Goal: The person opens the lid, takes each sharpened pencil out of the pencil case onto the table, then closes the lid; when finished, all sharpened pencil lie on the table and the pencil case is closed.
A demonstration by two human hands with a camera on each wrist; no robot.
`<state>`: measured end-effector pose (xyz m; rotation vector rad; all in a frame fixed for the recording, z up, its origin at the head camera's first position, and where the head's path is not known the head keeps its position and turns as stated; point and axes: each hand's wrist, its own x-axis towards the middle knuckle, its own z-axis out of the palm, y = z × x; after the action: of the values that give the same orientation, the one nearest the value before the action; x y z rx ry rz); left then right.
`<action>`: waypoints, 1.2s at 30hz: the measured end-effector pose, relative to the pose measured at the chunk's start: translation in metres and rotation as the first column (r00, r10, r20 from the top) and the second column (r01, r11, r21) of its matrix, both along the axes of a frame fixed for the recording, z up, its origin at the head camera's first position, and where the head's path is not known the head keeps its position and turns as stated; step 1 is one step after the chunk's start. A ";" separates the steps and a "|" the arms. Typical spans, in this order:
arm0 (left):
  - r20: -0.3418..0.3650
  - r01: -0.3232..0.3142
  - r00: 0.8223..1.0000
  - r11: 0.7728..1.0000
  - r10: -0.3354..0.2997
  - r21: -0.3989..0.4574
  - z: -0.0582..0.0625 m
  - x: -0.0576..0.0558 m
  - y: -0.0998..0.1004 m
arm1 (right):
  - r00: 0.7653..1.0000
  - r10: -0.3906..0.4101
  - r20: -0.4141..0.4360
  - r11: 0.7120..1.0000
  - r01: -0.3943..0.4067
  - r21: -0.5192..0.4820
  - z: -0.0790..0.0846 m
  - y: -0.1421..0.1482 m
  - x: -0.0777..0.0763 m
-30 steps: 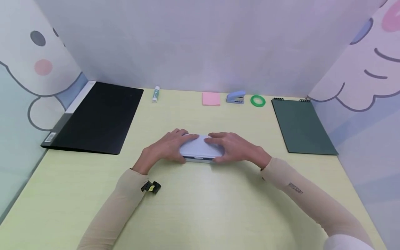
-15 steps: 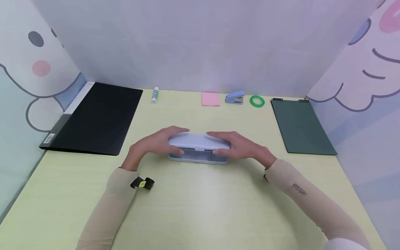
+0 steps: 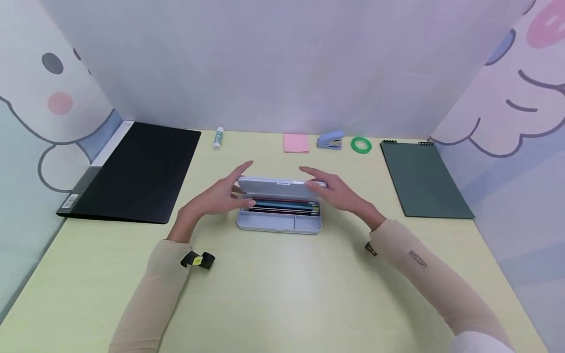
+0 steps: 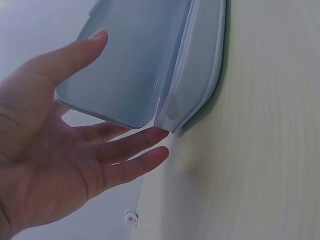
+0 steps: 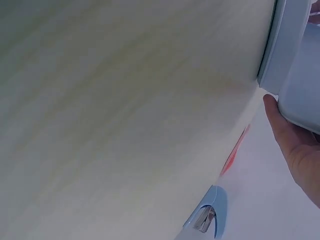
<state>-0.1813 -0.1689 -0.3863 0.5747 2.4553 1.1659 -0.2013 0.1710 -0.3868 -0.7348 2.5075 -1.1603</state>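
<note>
A pale blue-grey pencil case (image 3: pixel 265 223) lies on the table, its lid (image 3: pixel 275 187) tilted up and back. Several pencils (image 3: pixel 282 208) lie in the rear compartment; two smaller compartments are in front. At the left end, my left hand (image 3: pixel 214 198) has its thumb over the lid's inner side and its fingers spread, nearly straight, behind, as the left wrist view shows. My right hand (image 3: pixel 342 193) holds the lid's right end, thumb on the front edge, fingers behind it. In the right wrist view the lid hides part of that hand (image 5: pixel 302 160).
A black folder (image 3: pixel 141 171) lies at the left, a green spiral pad (image 3: pixel 425 179) at the right. Along the back edge are a glue stick (image 3: pixel 218 138), pink sticky notes (image 3: pixel 295 143), a blue stapler (image 3: pixel 330 140) and a green tape roll (image 3: pixel 361 140). Walls stand behind and on both sides.
The lid has swung from closed to tilted back, uncovering the pencils. My left hand has shifted left toward the case's end, and both hands' fingers have gone up behind the lid.
</note>
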 end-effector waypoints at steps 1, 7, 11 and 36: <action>0.000 -0.005 1.000 1.000 0.004 0.012 0.000 0.000 0.000 | 1.000 -0.009 0.003 1.000 0.009 0.000 0.000 0.000 -0.002; -0.010 -0.010 1.000 0.997 0.011 0.076 0.002 0.001 -0.001 | 0.997 -0.062 0.048 0.998 0.062 -0.010 0.003 -0.002 -0.015; -0.021 0.006 1.000 0.998 -0.004 0.070 0.001 0.001 -0.001 | 0.993 -0.093 0.075 0.994 0.096 -0.046 0.000 -0.004 -0.026; 0.014 0.120 0.993 0.952 -0.121 -0.281 -0.012 0.004 0.011 | 0.979 -0.180 0.095 0.980 0.187 -0.073 -0.004 -0.019 -0.054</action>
<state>-0.1771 -0.1576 -0.3979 0.6303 2.4892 0.7498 -0.2551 0.1521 -0.3908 -0.4669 2.5091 -1.3328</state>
